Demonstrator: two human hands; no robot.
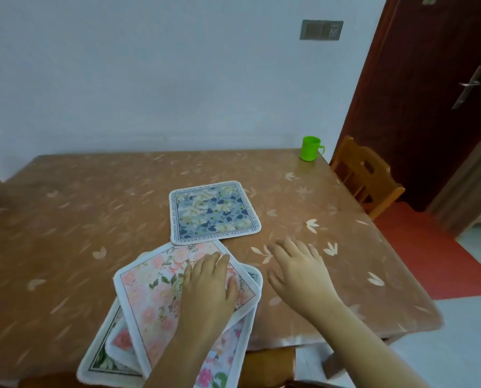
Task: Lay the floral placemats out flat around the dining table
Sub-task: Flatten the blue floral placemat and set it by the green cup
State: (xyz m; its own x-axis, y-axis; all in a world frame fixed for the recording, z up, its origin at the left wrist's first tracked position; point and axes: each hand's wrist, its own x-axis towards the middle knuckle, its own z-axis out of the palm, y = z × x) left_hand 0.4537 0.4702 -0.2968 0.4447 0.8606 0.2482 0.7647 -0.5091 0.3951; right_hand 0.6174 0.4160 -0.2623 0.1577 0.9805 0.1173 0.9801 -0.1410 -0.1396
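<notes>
The blue placemat (214, 212) lies flat at frame centre on the worktop (66, 219). The other placemats form a fanned stack (113, 357) at lower centre, overhanging the near edge, with the pink placemat (155, 298) uppermost. The left hand (208, 289) presses flat on the pink placemat, fingers straight, gripping nothing. The right hand (298, 270) is spread and empty, just right of the stack; contact with the worktop cannot be told. Handling, as judged: thin, light, limp fabric, liable to slide on the glossy cover; pinch one corner. Border lettering on the blue placemat: capitals, "WITHERED" seemingly legible, the rest blurred
</notes>
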